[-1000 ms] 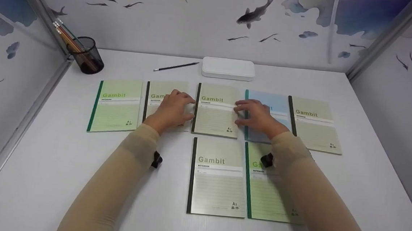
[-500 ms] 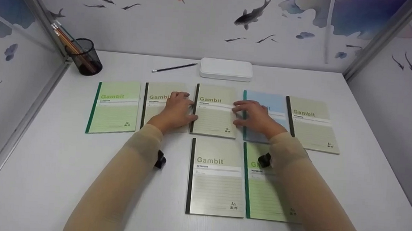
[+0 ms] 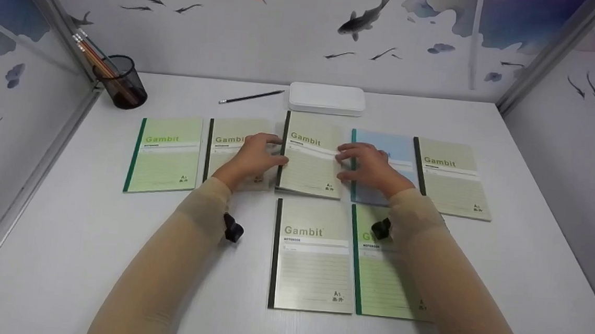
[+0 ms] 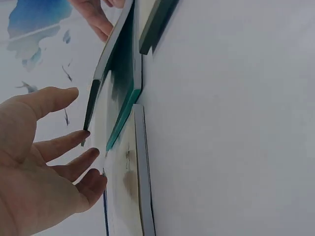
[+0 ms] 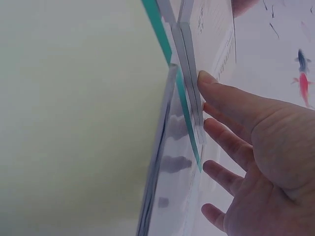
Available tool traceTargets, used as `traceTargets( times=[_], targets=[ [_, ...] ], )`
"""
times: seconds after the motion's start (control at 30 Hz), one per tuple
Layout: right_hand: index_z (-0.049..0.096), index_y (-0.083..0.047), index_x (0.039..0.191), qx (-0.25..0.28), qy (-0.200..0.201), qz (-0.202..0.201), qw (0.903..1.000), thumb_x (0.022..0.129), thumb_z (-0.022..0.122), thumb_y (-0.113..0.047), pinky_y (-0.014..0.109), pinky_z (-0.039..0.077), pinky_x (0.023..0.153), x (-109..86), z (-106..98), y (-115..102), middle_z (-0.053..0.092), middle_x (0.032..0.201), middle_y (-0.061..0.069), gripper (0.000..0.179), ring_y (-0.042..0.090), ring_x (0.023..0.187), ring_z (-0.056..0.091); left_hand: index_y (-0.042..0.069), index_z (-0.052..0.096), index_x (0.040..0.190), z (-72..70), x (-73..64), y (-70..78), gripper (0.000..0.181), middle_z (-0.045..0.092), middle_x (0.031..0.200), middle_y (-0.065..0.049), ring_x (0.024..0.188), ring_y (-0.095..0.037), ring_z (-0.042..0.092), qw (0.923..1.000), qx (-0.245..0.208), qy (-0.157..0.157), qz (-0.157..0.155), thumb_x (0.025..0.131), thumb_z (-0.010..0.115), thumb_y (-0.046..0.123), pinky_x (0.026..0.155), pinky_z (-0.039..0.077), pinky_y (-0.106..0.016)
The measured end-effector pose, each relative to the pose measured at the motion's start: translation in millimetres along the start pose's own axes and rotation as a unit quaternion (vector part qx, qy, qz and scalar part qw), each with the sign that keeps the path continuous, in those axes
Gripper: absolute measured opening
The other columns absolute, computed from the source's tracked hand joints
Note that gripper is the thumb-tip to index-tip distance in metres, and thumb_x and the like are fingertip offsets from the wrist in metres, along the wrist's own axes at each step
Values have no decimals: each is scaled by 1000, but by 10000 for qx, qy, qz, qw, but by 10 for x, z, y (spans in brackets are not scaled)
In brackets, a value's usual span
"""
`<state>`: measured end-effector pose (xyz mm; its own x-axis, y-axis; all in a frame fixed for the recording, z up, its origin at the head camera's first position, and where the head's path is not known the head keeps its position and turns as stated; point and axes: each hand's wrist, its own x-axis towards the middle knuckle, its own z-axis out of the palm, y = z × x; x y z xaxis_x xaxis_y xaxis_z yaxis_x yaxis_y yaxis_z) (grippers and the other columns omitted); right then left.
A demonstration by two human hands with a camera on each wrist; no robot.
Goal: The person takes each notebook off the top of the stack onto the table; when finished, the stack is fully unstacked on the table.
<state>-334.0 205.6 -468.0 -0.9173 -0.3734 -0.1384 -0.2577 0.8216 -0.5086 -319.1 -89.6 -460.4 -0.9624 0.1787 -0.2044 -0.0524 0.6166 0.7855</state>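
In the head view a beige notebook (image 3: 311,170) in the middle of the back row is raised along its dark spine, with its cover bowed. My left hand (image 3: 251,158) holds that spine side between thumb and fingers. A teal-spined notebook (image 4: 127,101) shows beneath the raised one in the left wrist view. My right hand (image 3: 373,167) keeps its fingertips at the beige notebook's right edge, over a blue notebook (image 3: 398,142). In the right wrist view the right thumb touches the edges of two stacked notebooks, and the other fingers are spread.
Left of centre lie a light green notebook (image 3: 164,160) and another beige notebook (image 3: 227,125); a beige one (image 3: 451,183) lies far right. In front are a beige (image 3: 313,273) and a green notebook (image 3: 389,283). Behind stand a white case (image 3: 327,98), a pencil (image 3: 252,97) and a mesh pencil cup (image 3: 127,89).
The middle beige notebook's spine side has risen from lying flat, with my left hand lifting at that edge. The right hand has stayed nearly still at the right edge.
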Motion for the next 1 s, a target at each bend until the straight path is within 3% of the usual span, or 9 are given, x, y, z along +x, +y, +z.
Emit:
traceTargets(
  times=[0.1,0.17,0.37,0.5,0.67,0.87,1.0],
  targets=[
    [69,-12,135,-4,-10,-42,10000,90,81,-23,71,11,121,-2,-3,2,51,157,4,48,32,152,35,10,53,149,-26,22,-1,59,44,158,-12,151,-29,36,9993,-327,-117,-165,96,70,30,123,33,-45],
    [69,-12,136,8,-14,-44,10000,91,81,-22,72,10,121,-2,-1,-5,51,158,4,48,33,152,35,8,53,147,-40,47,-14,55,49,155,-13,145,-29,45,9985,-519,-153,-109,98,68,26,119,40,-44],
    [69,-14,136,69,-25,113,9999,91,81,-24,69,7,124,-1,5,-45,50,158,0,48,30,154,33,2,54,140,-68,107,-55,45,60,138,-15,110,-29,68,9890,-1442,-300,-145,97,65,11,91,59,-41],
    [69,-15,135,39,-17,115,9999,90,81,-24,69,8,123,-2,5,-55,50,158,0,47,30,154,34,2,55,140,-85,125,-62,46,61,136,-15,102,-25,69,9809,-1880,-345,-371,96,67,9,88,60,-40],
    [70,-15,134,-23,33,61,10000,90,82,-24,69,9,123,-4,7,-41,52,157,1,47,30,153,35,1,54,144,-91,149,-56,50,63,138,-16,112,-27,70,9729,-2214,-487,-462,96,68,8,95,59,-40],
    [70,-15,134,-88,118,11,9999,89,82,-25,67,12,122,-21,9,-29,54,155,1,48,30,151,37,5,50,145,-67,182,-48,52,60,137,-15,108,-26,70,9748,-2105,-642,-369,96,67,9,92,61,-40],
    [70,-13,135,-118,219,-84,9997,89,83,-25,66,12,122,-54,14,-7,56,153,3,49,29,149,41,4,50,142,-11,209,-67,50,59,136,-14,100,-23,67,9729,-2219,-583,-278,94,65,6,86,61,-38]
  ],
)
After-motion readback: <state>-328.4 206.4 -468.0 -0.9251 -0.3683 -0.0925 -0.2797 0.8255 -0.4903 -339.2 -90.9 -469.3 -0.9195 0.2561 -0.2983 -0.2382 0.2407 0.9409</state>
